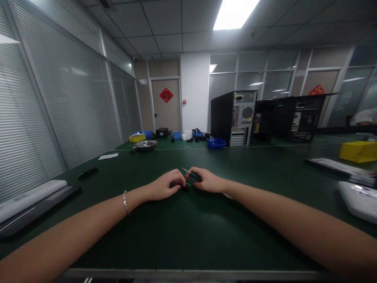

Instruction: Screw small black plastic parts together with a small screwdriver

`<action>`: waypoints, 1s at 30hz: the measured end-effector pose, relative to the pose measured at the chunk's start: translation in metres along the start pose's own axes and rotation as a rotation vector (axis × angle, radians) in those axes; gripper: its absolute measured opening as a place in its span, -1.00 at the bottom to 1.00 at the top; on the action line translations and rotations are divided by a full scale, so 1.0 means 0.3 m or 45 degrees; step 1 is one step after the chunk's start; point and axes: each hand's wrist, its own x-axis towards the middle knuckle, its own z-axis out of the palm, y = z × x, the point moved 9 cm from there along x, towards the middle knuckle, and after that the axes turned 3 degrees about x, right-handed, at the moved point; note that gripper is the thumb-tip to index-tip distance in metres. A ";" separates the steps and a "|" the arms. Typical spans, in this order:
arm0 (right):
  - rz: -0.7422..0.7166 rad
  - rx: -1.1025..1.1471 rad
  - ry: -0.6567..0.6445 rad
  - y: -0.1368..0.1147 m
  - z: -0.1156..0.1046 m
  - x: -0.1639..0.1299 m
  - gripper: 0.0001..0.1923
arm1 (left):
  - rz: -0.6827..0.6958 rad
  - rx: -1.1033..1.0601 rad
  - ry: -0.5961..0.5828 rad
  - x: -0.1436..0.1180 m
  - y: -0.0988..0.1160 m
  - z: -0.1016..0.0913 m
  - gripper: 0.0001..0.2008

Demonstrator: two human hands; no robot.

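My right hand (209, 181) is closed around the dark handle of a screwdriver (194, 176), whose thin metal shaft points up and to the left. My left hand (163, 186) wears a bracelet (125, 201) at the wrist and has its fingers curled around a small dark object (186, 187) low over the green tabletop (188, 232). A bit of green shows on that object, but its kind is too small to make out. Both hands are close together near the middle of the table, with the object between them. The screwdriver's tip appears apart from the object.
At left lie a dark and white flat device (35, 204), a green-black tool (87, 173) and white paper (108, 156). Farther back are a metal bowl (145, 145), a blue bin (216, 143) and computer towers (234, 118). A yellow bin (358, 151) and white device (357, 200) stand right.
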 end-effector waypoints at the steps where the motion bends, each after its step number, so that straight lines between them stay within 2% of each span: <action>1: -0.003 -0.004 -0.021 -0.003 0.002 0.000 -0.62 | -0.004 0.010 0.014 0.000 0.003 -0.004 -0.84; 4: -0.023 -0.034 -0.033 -0.009 0.003 0.001 -0.65 | -0.029 0.090 0.033 0.000 0.021 -0.005 -0.78; 8: -0.058 -0.049 -0.031 -0.018 0.004 0.002 -0.66 | -0.018 0.205 -0.040 0.000 0.049 0.024 -0.71; 14: -0.060 -0.085 -0.050 -0.026 0.003 -0.004 -0.65 | -0.015 0.075 -0.106 -0.006 0.067 0.032 -0.77; 20: -0.082 -0.157 -0.067 -0.029 0.001 -0.002 -0.64 | -0.021 -0.028 -0.121 -0.006 0.063 0.025 -0.82; 27: -0.074 -0.185 -0.074 -0.026 -0.003 -0.006 -0.62 | -0.087 -0.014 -0.079 -0.010 0.016 0.016 -0.63; 30: -0.051 -0.182 -0.079 -0.018 -0.017 -0.017 -0.60 | -0.081 -0.030 -0.104 -0.013 0.007 0.021 -0.60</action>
